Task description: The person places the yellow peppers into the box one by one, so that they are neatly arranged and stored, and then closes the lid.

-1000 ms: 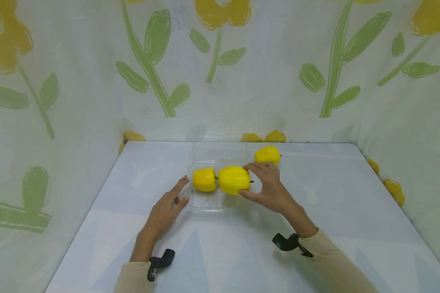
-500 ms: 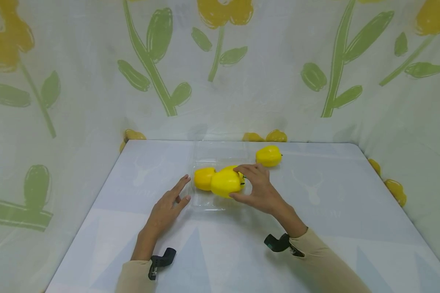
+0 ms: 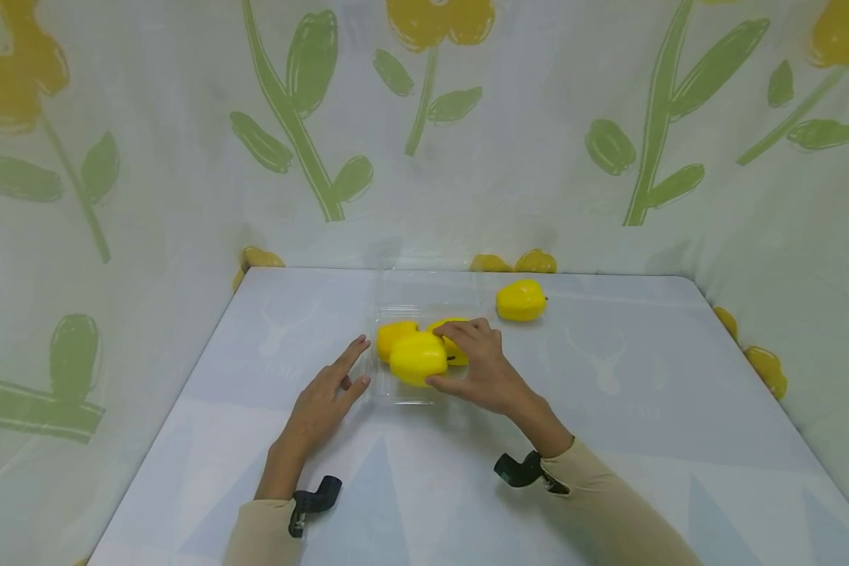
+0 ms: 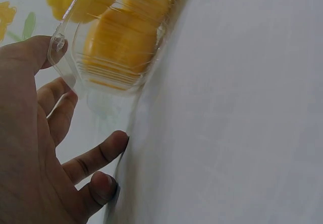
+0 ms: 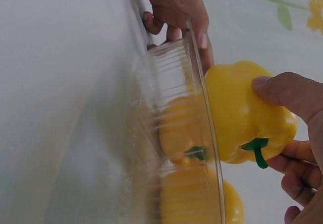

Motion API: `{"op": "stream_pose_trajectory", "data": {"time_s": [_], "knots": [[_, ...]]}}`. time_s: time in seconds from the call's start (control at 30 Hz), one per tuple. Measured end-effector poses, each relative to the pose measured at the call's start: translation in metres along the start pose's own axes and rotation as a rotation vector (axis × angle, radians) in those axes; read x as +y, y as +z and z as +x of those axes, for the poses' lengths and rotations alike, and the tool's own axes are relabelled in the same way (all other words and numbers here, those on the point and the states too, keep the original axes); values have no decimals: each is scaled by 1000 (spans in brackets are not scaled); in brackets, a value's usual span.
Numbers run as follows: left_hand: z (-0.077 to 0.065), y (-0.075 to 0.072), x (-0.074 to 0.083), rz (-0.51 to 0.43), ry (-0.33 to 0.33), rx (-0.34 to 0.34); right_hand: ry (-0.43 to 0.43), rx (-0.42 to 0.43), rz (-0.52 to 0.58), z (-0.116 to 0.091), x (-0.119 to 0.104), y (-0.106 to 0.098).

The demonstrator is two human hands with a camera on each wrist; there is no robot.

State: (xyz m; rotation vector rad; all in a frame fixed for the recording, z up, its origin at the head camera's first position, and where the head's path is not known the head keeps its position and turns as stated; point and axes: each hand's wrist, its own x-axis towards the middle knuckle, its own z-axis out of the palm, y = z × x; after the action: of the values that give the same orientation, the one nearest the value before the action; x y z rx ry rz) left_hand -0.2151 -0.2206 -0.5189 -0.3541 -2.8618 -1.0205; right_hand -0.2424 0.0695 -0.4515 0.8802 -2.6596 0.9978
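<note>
My right hand (image 3: 484, 369) grips a yellow bell pepper (image 3: 417, 360) between thumb and fingers, above a clear plastic clamshell container (image 3: 396, 402). In the right wrist view this pepper (image 5: 237, 103) is at the container's rim, its green stem pointing away from the rim. Two more yellow bell peppers lie inside: one at the left (image 3: 391, 336), another behind my right fingers (image 3: 457, 348), partly hidden. My left hand (image 3: 318, 405) rests at the container's left side, fingers loosely extended. Its thumb touches the rim corner in the left wrist view.
Behind the container's tray, its clear lid (image 3: 428, 287) lies folded back toward the table's far edge. One more yellow bell pepper (image 3: 520, 300) lies on the white table (image 3: 651, 464), right of the lid. A flower-printed curtain (image 3: 516, 157) surrounds the table's back and sides.
My right hand has carried its pepper left and slightly nearer, over the container. The pepper behind it has come into view. My left hand has stayed at the container's side.
</note>
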Motion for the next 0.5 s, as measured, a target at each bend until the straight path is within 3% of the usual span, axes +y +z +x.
{"op": "stream_pose_trajectory", "data": {"time_s": [0.5], "knots": [[1,2,-2,2,2,6,-34,-4,-34,2,-4,18]]}}
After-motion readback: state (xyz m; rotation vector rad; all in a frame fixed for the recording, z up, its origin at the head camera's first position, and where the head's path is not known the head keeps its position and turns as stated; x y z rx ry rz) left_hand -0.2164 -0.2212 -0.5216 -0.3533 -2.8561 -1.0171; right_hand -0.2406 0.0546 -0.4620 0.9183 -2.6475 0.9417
